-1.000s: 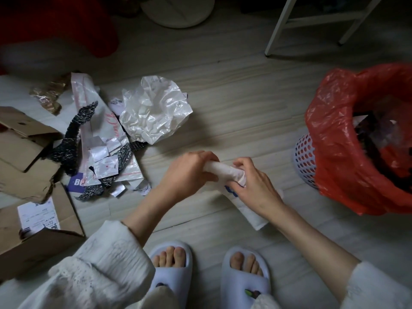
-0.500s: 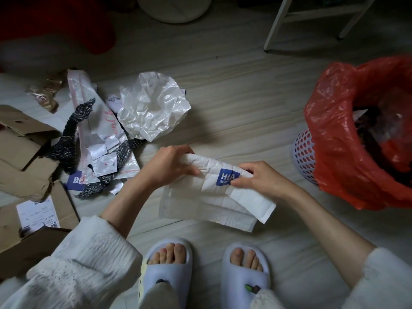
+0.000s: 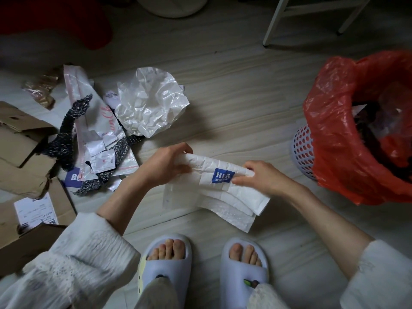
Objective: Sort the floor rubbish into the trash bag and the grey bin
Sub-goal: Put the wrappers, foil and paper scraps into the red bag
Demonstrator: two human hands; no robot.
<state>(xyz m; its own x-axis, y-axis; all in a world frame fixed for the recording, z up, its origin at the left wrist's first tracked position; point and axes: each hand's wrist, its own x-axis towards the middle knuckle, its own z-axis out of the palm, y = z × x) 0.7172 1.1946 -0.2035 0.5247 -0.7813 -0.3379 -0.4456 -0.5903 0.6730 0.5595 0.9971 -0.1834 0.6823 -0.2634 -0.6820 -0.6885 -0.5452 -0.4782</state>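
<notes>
The red trash bag [image 3: 334,139] lines the holed bin [image 3: 303,150] at my right. Above the floor [image 3: 234,90], my left hand [image 3: 166,165] and right hand [image 3: 262,177] pinch the white mailer [image 3: 207,190], fingers closed on its rolled top edge.

So we've got the mailer bag [image 3: 214,188] held between both hands, left hand [image 3: 165,166] at its left end and right hand [image 3: 265,178] at its right, just ahead of our slippers [image 3: 205,270]. Off to the left sits the rubbish pile [image 3: 98,139], with the crumpled plastic sheet [image 3: 149,105] on its right edge and cardboard boxes [image 3: 24,152] further left. Far right is the bin [image 3: 304,150], with the trash bag [image 3: 338,139] lining it, we think.
</notes>
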